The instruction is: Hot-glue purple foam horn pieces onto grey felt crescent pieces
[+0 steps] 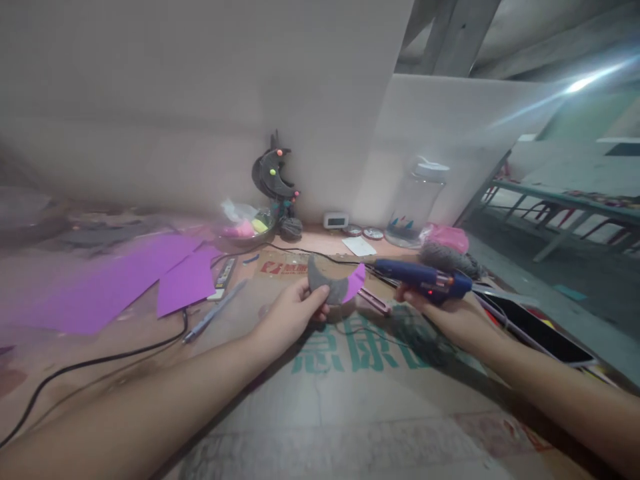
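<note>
My left hand (300, 303) pinches a grey crescent-shaped piece (336, 291) above the cardboard. A purple piece (355, 283) shows at the crescent's right tip; whether it is stuck on or lies behind I cannot tell. My right hand (435, 308) is wrapped around a blue hot glue gun (425, 279), which has a small red light lit. The gun's nozzle points left, close to the purple piece. Below and behind them lies a pink utility knife (374, 301).
Purple sheets (185, 287), a pen (215, 311) and a black cable (100, 358) lie at left. A decorated dark crescent (273, 175) stands at the back, near a small digital clock (335, 221) and a clear jar (415, 207). At right is a phone (540, 327).
</note>
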A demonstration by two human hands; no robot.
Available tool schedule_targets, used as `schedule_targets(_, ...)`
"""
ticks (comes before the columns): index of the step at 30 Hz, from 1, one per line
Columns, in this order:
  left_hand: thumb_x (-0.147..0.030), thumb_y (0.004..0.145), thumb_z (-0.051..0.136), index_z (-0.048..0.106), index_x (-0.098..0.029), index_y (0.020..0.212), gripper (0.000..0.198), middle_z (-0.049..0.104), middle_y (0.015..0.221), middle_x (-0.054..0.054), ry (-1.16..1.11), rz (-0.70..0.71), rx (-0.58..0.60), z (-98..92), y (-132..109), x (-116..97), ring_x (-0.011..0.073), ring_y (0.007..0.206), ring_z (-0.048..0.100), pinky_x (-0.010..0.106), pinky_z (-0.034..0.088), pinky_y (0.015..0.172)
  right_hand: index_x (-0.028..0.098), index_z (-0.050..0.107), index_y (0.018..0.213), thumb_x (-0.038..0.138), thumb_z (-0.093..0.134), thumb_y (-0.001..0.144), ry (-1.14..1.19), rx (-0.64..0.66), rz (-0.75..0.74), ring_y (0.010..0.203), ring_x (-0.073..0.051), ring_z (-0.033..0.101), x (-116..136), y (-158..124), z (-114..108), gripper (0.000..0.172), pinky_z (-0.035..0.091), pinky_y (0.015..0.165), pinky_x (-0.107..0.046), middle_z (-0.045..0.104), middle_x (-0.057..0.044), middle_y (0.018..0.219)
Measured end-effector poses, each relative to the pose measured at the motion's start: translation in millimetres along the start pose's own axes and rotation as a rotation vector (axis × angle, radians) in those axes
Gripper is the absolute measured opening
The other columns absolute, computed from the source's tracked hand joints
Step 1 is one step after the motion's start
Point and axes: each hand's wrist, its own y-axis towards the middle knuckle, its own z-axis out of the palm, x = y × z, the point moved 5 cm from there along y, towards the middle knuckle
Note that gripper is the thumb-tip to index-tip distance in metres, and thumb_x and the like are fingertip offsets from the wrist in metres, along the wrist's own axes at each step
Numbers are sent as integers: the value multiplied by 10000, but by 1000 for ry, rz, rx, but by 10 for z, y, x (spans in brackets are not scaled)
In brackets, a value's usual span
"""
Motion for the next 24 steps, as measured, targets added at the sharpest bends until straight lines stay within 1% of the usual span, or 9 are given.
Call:
schedule_targets(3, -390, 767, 647, 555, -146, 802, 263, 563, 604, -40, 3, -8, -1, 11, -25, -38, 93, 535, 507, 218, 401, 537, 236, 632, 838, 399, 570, 831, -9, 70, -159, 731, -242, 677, 173, -176, 89, 175, 564, 641, -353, 703, -53, 800)
schedule_targets(5, -345, 749, 657, 542, -149, 783, 230, 544, 587, -50, 13, -22, -15, 12, -37, -65, 88, 525, 489, 213, 390, 527, 235, 610, 816, 357, 569, 827, 3, 110, -211, 706, -228, 668, 226, -233, 145, 130, 554, 603, -334, 694, -46, 781)
schedule_targets(8, -325, 746, 658, 542, -151, 778, 211, 542, 595, -50, 46, -2, -7, 19, -44, -108, 89, 529, 485, 217, 385, 529, 228, 587, 772, 365, 587, 821, -14, 148, -174, 666, -210, 650, 181, -256, 218, 145, 537, 592, -333, 680, -34, 747)
schedule_targets(11, -344, 769, 643, 529, -155, 762, 221, 548, 597, -46, 72, -11, -14, 9, -45, -105, 91, 530, 499, 220, 390, 539, 229, 593, 773, 382, 604, 811, -36, 180, -115, 679, -210, 640, 95, -264, 270, 159, 525, 609, -341, 674, -30, 755)
schedule_targets(14, -357, 783, 633, 518, -158, 751, 231, 557, 604, -42, 95, -19, -17, 0, -47, -90, 94, 537, 513, 220, 398, 544, 229, 582, 772, 375, 611, 799, -52, 184, -86, 629, -200, 609, 69, -269, 284, 152, 494, 559, -327, 646, -19, 709)
schedule_targets(19, -336, 764, 635, 528, -170, 744, 198, 567, 621, -40, 98, -21, -28, -6, -47, -79, 106, 545, 536, 231, 424, 558, 214, 540, 727, 356, 604, 805, -66, 151, -121, 606, -172, 580, 133, -257, 263, 174, 469, 547, -296, 612, -12, 676)
schedule_targets(21, -336, 760, 641, 531, -173, 749, 197, 566, 621, -40, 90, -24, -29, -4, -46, -76, 108, 547, 536, 232, 428, 558, 213, 556, 744, 362, 609, 806, -67, 149, -130, 625, -180, 593, 131, -255, 271, 170, 479, 560, -301, 625, -21, 696)
schedule_targets(24, -334, 764, 642, 532, -175, 756, 194, 568, 618, -38, 83, -37, -36, -6, -45, -64, 108, 551, 537, 231, 435, 561, 217, 599, 802, 376, 607, 813, -68, 182, -124, 694, -210, 628, 98, -258, 309, 160, 497, 603, -329, 661, -41, 769)
